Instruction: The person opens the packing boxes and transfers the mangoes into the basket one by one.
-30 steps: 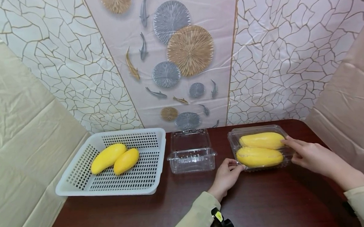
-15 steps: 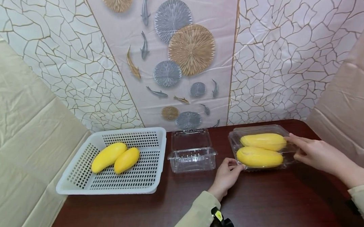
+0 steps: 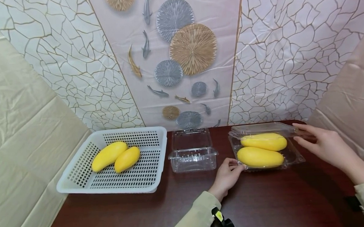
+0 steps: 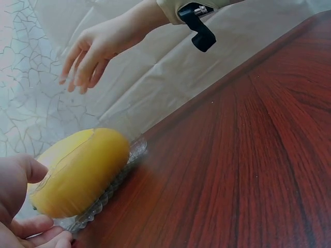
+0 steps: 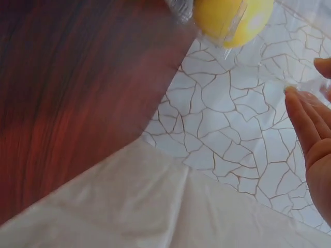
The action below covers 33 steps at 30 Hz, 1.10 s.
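Two yellow mangoes lie in a clear plastic clamshell box at the table's right. The box's clear lid is tilted up over the rear mango. My left hand pinches the box's front left corner; in the left wrist view its fingers are at the rim beside the front mango. At the lid's raised right end, my right hand has the edge between thumb and fingers. The right wrist view shows the fingertips at that clear edge.
A white perforated basket with two more mangoes stands at the left. Between basket and box is a smaller clear container, its lid raised. Patterned cloth hangs behind the dark wooden table.
The right hand has moved up and to the right, and the lid's front has risen off the mangoes with it. The left hand has stayed at the box's corner.
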Available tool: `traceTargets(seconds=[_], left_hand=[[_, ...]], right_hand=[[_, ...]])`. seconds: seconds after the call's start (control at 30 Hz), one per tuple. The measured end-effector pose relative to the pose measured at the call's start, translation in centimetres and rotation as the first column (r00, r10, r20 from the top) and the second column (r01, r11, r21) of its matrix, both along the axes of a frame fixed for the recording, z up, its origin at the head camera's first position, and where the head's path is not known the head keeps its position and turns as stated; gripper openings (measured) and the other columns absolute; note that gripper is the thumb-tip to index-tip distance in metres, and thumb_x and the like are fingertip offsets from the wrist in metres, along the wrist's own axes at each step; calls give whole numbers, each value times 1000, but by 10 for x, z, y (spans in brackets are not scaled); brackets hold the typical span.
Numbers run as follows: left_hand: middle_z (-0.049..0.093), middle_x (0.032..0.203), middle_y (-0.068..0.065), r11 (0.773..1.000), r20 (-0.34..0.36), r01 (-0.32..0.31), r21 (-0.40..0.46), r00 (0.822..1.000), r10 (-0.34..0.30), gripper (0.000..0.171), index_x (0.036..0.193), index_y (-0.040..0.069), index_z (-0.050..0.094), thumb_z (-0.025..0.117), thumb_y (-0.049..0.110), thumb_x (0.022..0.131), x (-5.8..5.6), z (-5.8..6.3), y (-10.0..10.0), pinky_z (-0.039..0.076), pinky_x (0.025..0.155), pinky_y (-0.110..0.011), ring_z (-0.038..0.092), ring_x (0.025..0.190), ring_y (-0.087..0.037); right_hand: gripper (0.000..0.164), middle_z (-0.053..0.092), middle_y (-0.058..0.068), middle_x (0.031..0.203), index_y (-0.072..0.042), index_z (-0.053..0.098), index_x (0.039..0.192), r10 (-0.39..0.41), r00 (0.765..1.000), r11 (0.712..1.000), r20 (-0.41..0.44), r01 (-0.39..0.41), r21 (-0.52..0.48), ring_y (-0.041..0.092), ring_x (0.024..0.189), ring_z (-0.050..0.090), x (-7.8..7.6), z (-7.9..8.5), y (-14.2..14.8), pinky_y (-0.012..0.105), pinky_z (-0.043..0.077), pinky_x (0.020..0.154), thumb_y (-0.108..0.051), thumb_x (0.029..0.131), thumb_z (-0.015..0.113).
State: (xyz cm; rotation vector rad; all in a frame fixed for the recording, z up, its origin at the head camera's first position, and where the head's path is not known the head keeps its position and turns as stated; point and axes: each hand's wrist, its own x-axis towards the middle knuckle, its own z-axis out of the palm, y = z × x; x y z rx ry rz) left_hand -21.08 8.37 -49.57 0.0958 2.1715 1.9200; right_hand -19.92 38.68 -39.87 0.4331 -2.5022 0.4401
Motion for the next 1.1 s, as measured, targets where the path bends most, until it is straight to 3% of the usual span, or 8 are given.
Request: traceTargets(seconds=[0.13, 0.23, 0.33, 0.47, 0.53, 0.67, 0.77, 1.1], left_hand=[[65, 108, 5, 1000, 1, 3, -3, 1000, -3, 28, 109, 18, 61, 75, 31, 89, 0, -1, -1, 52, 92, -40, 64, 109, -16], [65, 108, 6, 1000, 8, 1, -3, 1000, -1, 29, 109, 19, 62, 75, 33, 88, 0, -2, -2, 52, 93, -40, 64, 109, -15], [65, 107, 6, 1000, 12, 1, -1, 1000, -1, 29, 110, 20, 62, 75, 32, 88, 1, -3, -2, 52, 92, -40, 65, 108, -14], [65, 104, 7, 1000, 11, -4, 2, 1000, 4, 28, 108, 20, 62, 76, 32, 87, 2, -4, -2, 52, 90, -39, 65, 104, -12], [65, 104, 7, 1000, 9, -8, 2, 1000, 8, 27, 107, 20, 62, 76, 32, 87, 2, -4, -2, 52, 90, -38, 65, 104, -12], [65, 104, 6, 1000, -3, -11, 8, 1000, 11, 27, 107, 19, 62, 76, 31, 87, 2, -3, -1, 52, 89, -38, 65, 105, -13], [66, 104, 5, 1000, -9, -13, 6, 1000, 13, 27, 107, 19, 62, 76, 31, 87, 2, -2, 0, 52, 90, -38, 65, 105, -13], [67, 106, 5, 999, -29, -15, -29, 999, 15, 27, 108, 21, 62, 75, 34, 88, 4, -3, -2, 52, 91, -37, 65, 105, -13]], right_hand=[[48, 71, 26, 110, 0, 62, 135, -26, 997, 980, 76, 41, -197, -23, 90, 53, -5, 2, -4, 1, 42, 76, -13, 90, 76], [47, 64, 29, 123, -1, 59, 138, -47, 994, 952, 100, 75, -296, -32, 93, 41, -11, 2, -8, -4, 34, 78, -18, 96, 71], [51, 61, 28, 131, -4, 54, 144, -97, 987, 930, 128, 136, -342, -23, 100, 47, -19, 2, -11, -5, 30, 80, -26, 100, 66], [58, 56, 26, 138, -8, 45, 152, -148, 970, 897, 192, 213, -387, 23, 118, 59, -32, 5, -14, -4, 31, 78, -36, 103, 58], [61, 54, 26, 141, -8, 39, 155, -162, 963, 880, 216, 241, -410, 44, 120, 54, -40, 6, -16, 0, 34, 82, -39, 104, 53], [62, 52, 27, 143, -6, 33, 157, -200, 949, 841, 246, 295, -453, 49, 125, 51, -56, 8, -21, 34, 47, 104, -40, 106, 46], [61, 52, 29, 142, -4, 32, 157, -230, 939, 829, 257, 328, -454, 49, 125, 52, -67, 6, -25, 59, 44, 99, -38, 108, 41], [60, 44, 38, 142, 10, 22, 155, -244, 902, 866, 355, 368, -340, 57, 128, 42, -85, 0, -34, 69, 36, 101, -31, 111, 25]])
